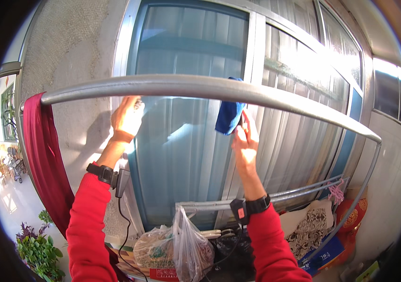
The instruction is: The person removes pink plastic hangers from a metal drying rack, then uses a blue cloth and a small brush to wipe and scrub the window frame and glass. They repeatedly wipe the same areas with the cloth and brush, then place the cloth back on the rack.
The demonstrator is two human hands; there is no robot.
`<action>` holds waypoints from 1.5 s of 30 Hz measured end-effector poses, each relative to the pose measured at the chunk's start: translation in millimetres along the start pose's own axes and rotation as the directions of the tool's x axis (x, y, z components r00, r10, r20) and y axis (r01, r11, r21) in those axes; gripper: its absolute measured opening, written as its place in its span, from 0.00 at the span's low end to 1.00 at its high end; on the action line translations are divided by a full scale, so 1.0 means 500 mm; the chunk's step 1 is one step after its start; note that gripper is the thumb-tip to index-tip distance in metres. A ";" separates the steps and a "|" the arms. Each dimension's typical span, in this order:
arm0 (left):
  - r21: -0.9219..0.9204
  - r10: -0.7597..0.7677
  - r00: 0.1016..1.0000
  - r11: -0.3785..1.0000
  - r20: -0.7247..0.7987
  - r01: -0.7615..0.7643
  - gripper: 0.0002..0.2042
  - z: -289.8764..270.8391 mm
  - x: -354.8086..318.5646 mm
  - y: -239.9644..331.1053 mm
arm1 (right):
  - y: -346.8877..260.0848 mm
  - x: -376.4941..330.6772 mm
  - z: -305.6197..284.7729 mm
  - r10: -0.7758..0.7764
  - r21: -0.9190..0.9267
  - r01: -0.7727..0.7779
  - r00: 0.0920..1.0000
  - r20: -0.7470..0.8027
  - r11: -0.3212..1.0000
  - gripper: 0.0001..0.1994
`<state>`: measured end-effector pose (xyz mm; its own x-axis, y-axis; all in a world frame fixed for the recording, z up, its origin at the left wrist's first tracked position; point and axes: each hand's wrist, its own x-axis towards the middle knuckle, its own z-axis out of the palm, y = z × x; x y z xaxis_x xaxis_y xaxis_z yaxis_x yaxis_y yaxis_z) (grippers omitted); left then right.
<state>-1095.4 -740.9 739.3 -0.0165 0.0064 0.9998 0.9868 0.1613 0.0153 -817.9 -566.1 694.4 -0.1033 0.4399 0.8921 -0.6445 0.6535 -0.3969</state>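
A thick grey metal rail (172, 86) arcs across the view at head height. A blue cloth (229, 115) hangs over the rail near its middle. My right hand (245, 137) is raised below the rail and pinches the lower edge of the blue cloth. My left hand (127, 116) is raised to the left of it, fingers up at the rail and against the window frame (124, 56); whether it grips anything I cannot tell. A dark red cloth (43, 155) hangs over the rail's left end.
Behind the rail is a sliding window (186, 141) with pale curtains. Below stand a lower rack bar (275, 195), clear plastic bags (186, 246), a patterned cloth (311, 225) and red items (353, 214). Potted plants (38, 249) are at lower left.
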 end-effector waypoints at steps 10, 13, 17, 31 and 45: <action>0.630 -0.017 1.000 0.776 -0.014 0.022 0.26 -0.002 -0.008 -0.248 | 0.007 0.432 0.032 -0.296 -0.053 0.291 0.941 -0.163 0.955 0.21; 0.666 0.048 0.998 0.746 -0.027 -0.018 0.27 0.003 -0.021 -0.259 | -0.019 0.509 0.054 -0.212 -0.051 0.206 0.948 -0.237 0.977 0.23; 0.646 0.043 0.999 0.763 -0.018 -0.021 0.25 -0.011 -0.025 -0.233 | -0.043 0.591 0.084 -0.218 -0.210 0.155 0.920 -0.327 0.965 0.22; 0.516 0.158 0.981 0.853 -0.115 -0.077 0.25 -0.008 -0.040 -0.241 | -0.045 0.777 0.194 -0.117 -0.297 0.085 0.989 -0.091 0.951 0.18; 0.482 0.148 0.985 0.872 -0.094 -0.085 0.31 -0.021 -0.042 -0.227 | -0.040 0.793 0.535 -0.404 -0.660 0.481 0.870 0.280 0.577 0.20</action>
<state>-1205.6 -769.6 716.8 0.1449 -0.0624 0.9875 0.7844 0.6155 -0.0762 -1048.4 -569.5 1113.7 -0.0417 -0.0541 0.9977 0.0782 0.9953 0.0572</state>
